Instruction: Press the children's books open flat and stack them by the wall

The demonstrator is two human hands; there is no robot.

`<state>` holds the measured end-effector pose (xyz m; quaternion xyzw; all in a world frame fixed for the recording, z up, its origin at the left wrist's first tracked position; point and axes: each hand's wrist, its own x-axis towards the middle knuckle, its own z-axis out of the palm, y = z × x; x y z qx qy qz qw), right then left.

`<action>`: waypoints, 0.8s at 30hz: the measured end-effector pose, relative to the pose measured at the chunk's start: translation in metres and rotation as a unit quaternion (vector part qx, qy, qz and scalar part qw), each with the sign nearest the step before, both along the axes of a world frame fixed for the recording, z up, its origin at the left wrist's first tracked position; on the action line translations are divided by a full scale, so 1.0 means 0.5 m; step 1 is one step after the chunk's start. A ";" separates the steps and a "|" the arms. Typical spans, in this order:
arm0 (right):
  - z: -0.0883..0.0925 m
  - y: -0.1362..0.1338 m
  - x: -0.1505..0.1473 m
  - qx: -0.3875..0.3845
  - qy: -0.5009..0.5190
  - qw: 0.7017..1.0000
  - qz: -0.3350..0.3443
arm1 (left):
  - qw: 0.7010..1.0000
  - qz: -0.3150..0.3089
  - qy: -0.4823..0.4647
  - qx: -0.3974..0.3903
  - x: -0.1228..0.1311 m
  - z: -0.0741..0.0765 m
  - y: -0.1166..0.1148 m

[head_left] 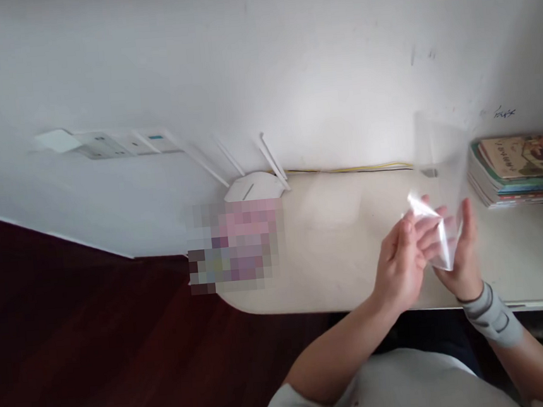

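A clear plastic sheet or bag [443, 229], shiny and see-through, is held above the table near its front edge. My left hand [398, 265] is closed, its thumb and fingers pinching the left edge of the plastic. On the other side, my right hand [465, 269] is turned palm up behind the plastic. Its thumb points up and the fingers are stretched out, showing blurred through the film. The lower corner of the plastic rests against that palm. A grey wrist wrap [493, 314] is on my right wrist. The upper part of the plastic is faint against the wall.
A pale table [334, 267] with a rounded left corner stands against the white wall. Books [520, 166] are stacked at the right. A white router [253, 187] with antennas sits at the left, behind a pixelated pinkish area. Yellow and black cables [349, 170] run along the wall.
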<state>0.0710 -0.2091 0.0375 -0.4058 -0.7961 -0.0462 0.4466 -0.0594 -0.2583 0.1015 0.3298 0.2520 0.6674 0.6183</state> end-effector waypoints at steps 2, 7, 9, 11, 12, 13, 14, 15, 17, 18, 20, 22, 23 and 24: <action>0.006 -0.003 0.015 0.053 -0.006 0.998 -0.042 | 0.998 0.042 -0.009 -0.036 -0.027 -0.001 -0.017; -0.037 0.000 0.068 0.026 -0.169 0.984 -0.056 | 0.962 0.179 0.143 -0.149 -0.141 -0.086 -0.019; -0.074 -0.001 0.074 -0.021 -0.227 0.972 -0.054 | 0.918 0.212 0.284 -0.176 -0.176 -0.131 -0.015; -0.114 0.003 0.073 -0.038 -0.254 0.965 -0.055 | 0.841 0.239 0.446 -0.189 -0.196 -0.170 -0.011; -0.132 0.007 0.071 -0.036 -0.263 0.963 -0.051 | 0.796 0.249 0.518 -0.190 -0.202 -0.186 -0.009; -0.147 0.012 0.070 -0.032 -0.271 0.961 -0.043 | 0.754 0.255 0.576 -0.187 -0.205 -0.199 -0.008; -0.158 0.017 0.070 -0.027 -0.280 0.959 -0.028 | 0.719 0.255 0.621 -0.182 -0.206 -0.209 -0.006; -0.164 0.021 0.070 -0.023 -0.288 0.957 -0.014 | 0.692 0.252 0.652 -0.179 -0.206 -0.216 -0.005; -0.163 0.027 0.075 -0.025 -0.296 0.955 0.006 | 0.660 0.245 0.688 -0.175 -0.207 -0.225 -0.006; -0.158 0.028 0.079 -0.031 -0.298 0.954 0.013 | 0.649 0.247 0.700 -0.168 -0.209 -0.225 -0.007; -0.145 0.026 0.089 -0.048 -0.301 0.952 0.025 | 0.620 0.269 0.725 -0.135 -0.224 -0.220 -0.011; -0.140 0.024 0.103 -0.065 -0.299 0.952 0.030 | 0.575 0.309 0.751 -0.103 -0.260 -0.206 -0.014; -0.142 0.024 0.110 -0.070 -0.295 0.953 0.025 | 0.545 0.329 0.765 -0.101 -0.286 -0.197 -0.015; -0.148 0.025 0.117 -0.073 -0.290 0.954 0.017 | 0.513 0.345 0.778 -0.112 -0.316 -0.187 -0.016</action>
